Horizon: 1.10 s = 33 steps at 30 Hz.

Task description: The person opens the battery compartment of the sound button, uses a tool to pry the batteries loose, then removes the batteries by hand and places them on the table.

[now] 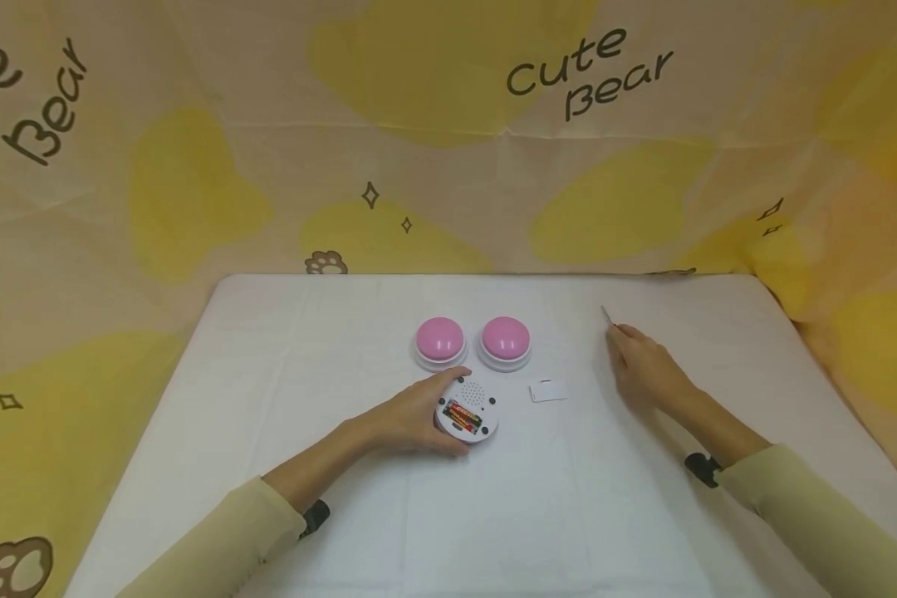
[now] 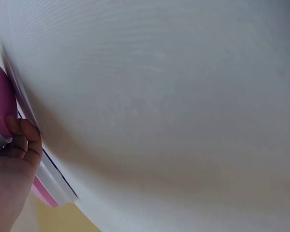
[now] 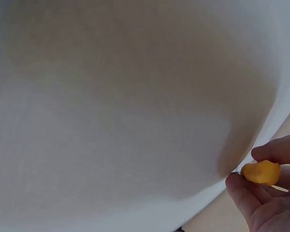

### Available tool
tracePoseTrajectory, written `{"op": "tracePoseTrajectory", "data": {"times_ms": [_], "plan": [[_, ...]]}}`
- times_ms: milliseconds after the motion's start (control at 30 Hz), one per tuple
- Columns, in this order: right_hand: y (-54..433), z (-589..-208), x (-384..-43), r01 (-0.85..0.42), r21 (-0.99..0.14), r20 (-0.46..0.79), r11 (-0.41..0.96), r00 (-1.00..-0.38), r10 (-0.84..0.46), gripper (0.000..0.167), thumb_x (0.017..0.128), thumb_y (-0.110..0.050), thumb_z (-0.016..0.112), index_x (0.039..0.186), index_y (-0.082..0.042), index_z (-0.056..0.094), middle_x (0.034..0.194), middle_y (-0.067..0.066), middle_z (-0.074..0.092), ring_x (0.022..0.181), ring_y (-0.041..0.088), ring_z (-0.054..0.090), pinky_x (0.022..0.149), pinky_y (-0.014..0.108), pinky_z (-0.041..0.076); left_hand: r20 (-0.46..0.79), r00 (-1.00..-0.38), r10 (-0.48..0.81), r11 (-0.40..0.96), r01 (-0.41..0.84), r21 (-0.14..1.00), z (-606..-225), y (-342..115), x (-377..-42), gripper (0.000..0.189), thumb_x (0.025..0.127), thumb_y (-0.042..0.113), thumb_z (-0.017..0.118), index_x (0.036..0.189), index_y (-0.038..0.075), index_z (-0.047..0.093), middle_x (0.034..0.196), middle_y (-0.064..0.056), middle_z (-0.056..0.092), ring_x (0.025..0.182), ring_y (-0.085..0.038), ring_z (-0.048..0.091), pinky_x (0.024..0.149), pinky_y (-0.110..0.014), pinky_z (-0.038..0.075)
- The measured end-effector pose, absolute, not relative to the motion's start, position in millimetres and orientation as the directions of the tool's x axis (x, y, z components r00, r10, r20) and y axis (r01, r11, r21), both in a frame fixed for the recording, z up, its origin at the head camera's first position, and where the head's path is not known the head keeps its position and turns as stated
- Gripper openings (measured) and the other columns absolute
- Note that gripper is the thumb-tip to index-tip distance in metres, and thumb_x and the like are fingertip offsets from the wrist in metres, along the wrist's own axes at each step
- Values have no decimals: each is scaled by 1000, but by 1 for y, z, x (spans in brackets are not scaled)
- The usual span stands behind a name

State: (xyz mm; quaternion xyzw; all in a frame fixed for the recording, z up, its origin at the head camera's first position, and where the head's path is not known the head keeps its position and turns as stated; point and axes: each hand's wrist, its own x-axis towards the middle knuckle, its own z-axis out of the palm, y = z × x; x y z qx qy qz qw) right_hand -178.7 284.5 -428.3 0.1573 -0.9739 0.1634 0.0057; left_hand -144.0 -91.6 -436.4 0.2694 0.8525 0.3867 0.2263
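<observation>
Left hand (image 1: 419, 415) curled round upturned pink push-button (image 1: 480, 400); batteries (image 1: 462, 417) seated, battery cover (image 1: 549, 391) still off at 3 o'clock. Right hand (image 1: 652, 370) pinches orange-handled screwdriver (image 3: 263, 172), tip toward 11 o'clock.

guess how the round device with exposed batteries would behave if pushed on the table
Upside down, the round device would likely rock on its curved pink dome. Its exposed batteries probably add some weight and might work loose.
</observation>
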Motion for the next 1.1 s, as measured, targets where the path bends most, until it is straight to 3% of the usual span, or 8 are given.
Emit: {"op": "tracePoseTrajectory", "data": {"times_ms": [367, 733, 933, 1100], "plan": [[284, -433, -180, -343, -248, 68, 906, -939, -337, 42, 95, 3, 51, 134, 19, 44, 134, 39, 48, 122, 54, 49, 97, 60, 42, -183, -759, 625, 586, 301, 752, -434, -90, -144, 106, 70, 39, 90, 154, 20, 30, 134, 8, 52, 115, -8, 51, 98, -32, 46], [281, -430, -178, -339, -274, 56, 900, -940, -337, 47, 94, -4, 56, 134, 17, 44, 135, 41, 46, 125, 56, 45, 99, 63, 40, -172, -766, 620, 598, 319, 735, -434, -89, -143, 104, 70, 44, 90, 154, 19, 32, 135, 6, 53, 116, -11, 51, 98, -35, 46], [261, -420, -170, -333, -268, 119, 904, -943, -312, 54, 97, -13, 57, 142, 10, 40, 143, 37, 41, 127, 54, 44, 99, 64, 39, -168, -766, 620, 599, 325, 732, -435, -89, -143, 104, 70, 43, 90, 154, 20, 32, 133, 8, 53, 114, -8, 52, 96, -32, 46], [229, -411, -157, -401, -308, 179, 863, -915, -361, 62, 94, -20, 68, 147, -1, 42, 147, 25, 44, 128, 47, 49, 98, 58, 44, -153, -768, 623, 585, 327, 742, -434, -89, -143, 105, 70, 41, 90, 153, 17, 32, 130, 7, 55, 111, -9, 53, 95, -32, 47]]}}
